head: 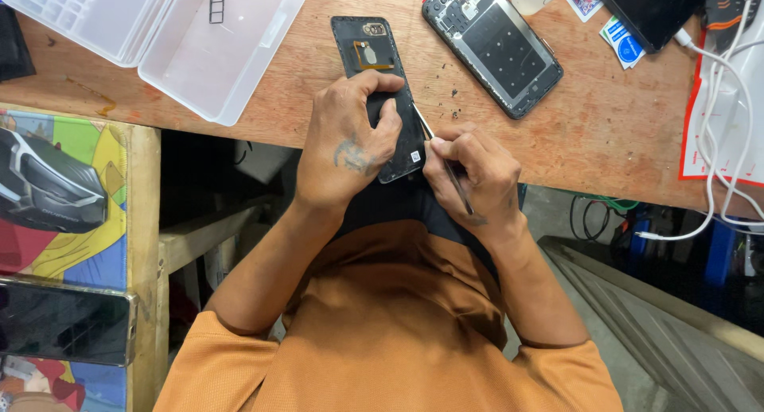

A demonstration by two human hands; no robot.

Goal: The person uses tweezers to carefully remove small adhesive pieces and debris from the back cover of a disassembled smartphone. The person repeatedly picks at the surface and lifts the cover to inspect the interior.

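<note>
My left hand (350,137) presses down on a black phone back cover (366,50) that lies inside-up at the near edge of the wooden bench, its lower end overhanging the edge. My right hand (469,173) pinches thin metal tweezers (424,126), whose tip touches the cover's right edge. An opened phone body (493,42) with bare internals lies apart, up and to the right.
A clear plastic parts box (183,38) with open lid sits at the top left. White cables (716,141) on a red-edged mat lie right. A dark phone (64,320) and a toy-like grey object (48,189) rest on a colourful side table at left.
</note>
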